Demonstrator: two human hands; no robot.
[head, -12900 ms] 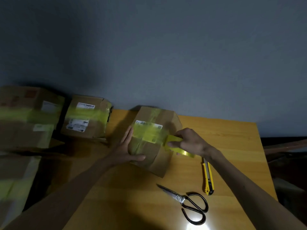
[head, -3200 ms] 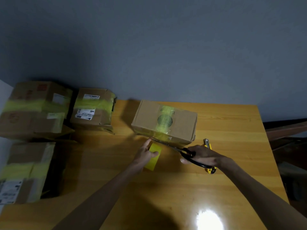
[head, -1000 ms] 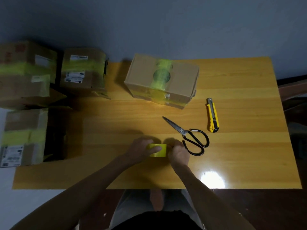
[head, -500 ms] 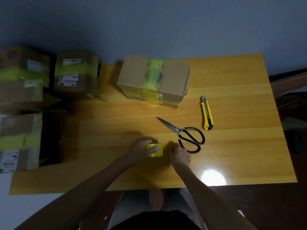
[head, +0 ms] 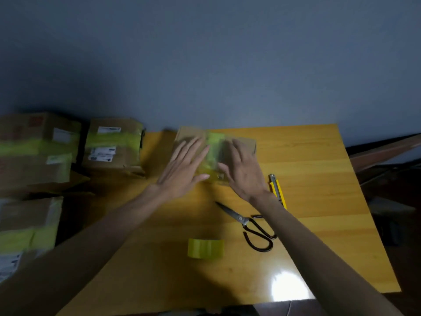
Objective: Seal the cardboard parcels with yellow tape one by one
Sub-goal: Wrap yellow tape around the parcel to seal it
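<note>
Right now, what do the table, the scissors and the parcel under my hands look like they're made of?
Table: likely wood or wood-look laminate, glossy; grain lines and a bright glare patch show. Scissors: metal blades, grey with a dull sheen; dark looped handles, material unclear. Parcel: brown cardboard, matte, with a translucent yellow tape strip, probably plastic film.

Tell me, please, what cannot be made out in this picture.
Head view:
Top of parcel: covered by left hand and right hand, motion-blurred.
Text on parcel labels: too small, blurred.
Near end of utility knife: behind right forearm.
Part of lower-left parcel: cut by frame edge.
</note>
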